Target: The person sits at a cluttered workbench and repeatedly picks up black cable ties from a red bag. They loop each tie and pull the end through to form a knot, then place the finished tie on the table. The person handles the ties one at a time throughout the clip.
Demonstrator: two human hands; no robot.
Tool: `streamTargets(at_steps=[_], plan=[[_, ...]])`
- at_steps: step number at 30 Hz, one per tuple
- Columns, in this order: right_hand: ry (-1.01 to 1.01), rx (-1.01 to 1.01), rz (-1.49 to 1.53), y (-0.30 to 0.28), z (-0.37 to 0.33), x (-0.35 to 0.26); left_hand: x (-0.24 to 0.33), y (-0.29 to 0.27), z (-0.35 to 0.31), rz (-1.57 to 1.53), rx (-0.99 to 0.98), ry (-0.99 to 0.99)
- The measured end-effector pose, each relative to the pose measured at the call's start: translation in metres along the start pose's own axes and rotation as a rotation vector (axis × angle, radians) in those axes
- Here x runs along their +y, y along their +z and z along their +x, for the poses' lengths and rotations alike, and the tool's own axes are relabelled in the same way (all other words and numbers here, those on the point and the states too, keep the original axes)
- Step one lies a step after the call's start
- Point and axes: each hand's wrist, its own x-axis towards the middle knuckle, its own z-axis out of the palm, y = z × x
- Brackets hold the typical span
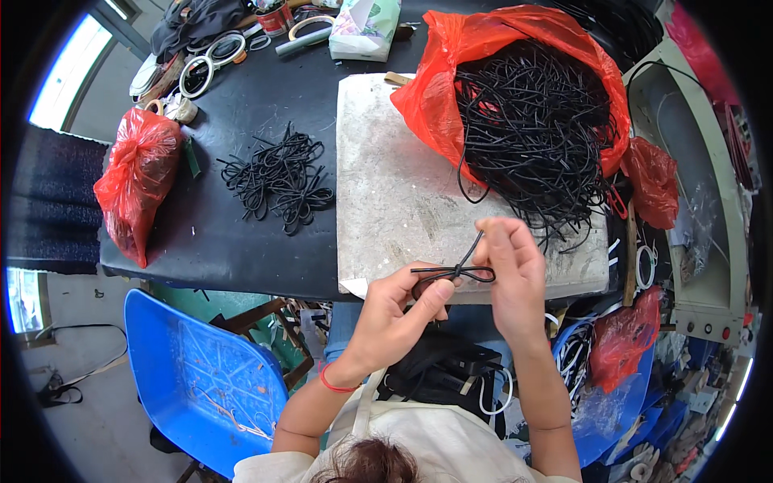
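Observation:
Between my hands, above the near edge of a pale worn board (386, 193), is a black cord bow (460, 272) with a knot at its middle. My left hand (403, 306) pinches the bow close to the knot between thumb and fingers. With thumb and fingertips my right hand (509, 262) grips an end of the cord that rises up and right from the knot. Beyond them an open red plastic bag (439, 80) spills a big tangle of black cords (535, 121) onto the board. Left of the board lies a small heap of tied black cord bows (282, 177).
A tied red plastic bag (143, 173) sits at the table's left end. Rolls of tape (197, 76) and a tissue pack (365, 30) stand along the far side. Below left is a blue plastic tub (201, 362); a grey metal cabinet (692, 201) flanks the right.

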Motion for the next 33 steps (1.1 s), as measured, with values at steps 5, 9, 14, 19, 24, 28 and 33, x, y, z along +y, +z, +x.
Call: streamTargets(at_steps=[5,9,14,19,24,28,33], plan=[[0.177,-0.177,-0.116,-0.018,-0.010,0.004,-0.003,-0.007,0.002,0.069,-0.031,-0.022],[0.123,-0.214,-0.105,-0.013,-0.016,0.002,-0.005,-0.003,0.005,0.087,0.014,0.120],[0.116,-0.250,-0.181,-0.013,-0.022,-0.005,0.002,-0.001,0.002,0.094,0.084,0.058],[0.033,-0.303,-0.235,-0.012,-0.024,-0.005,0.000,0.009,-0.001,0.054,0.177,0.064],[0.004,-0.344,-0.347,-0.015,-0.025,0.000,-0.003,0.012,-0.003,-0.026,0.209,0.051],[0.014,-0.313,-0.365,-0.012,-0.029,0.002,-0.008,0.010,-0.003,-0.011,0.219,0.054],[0.164,-0.318,-0.194,-0.014,-0.022,-0.006,-0.001,0.007,-0.001,-0.071,0.147,-0.017]])
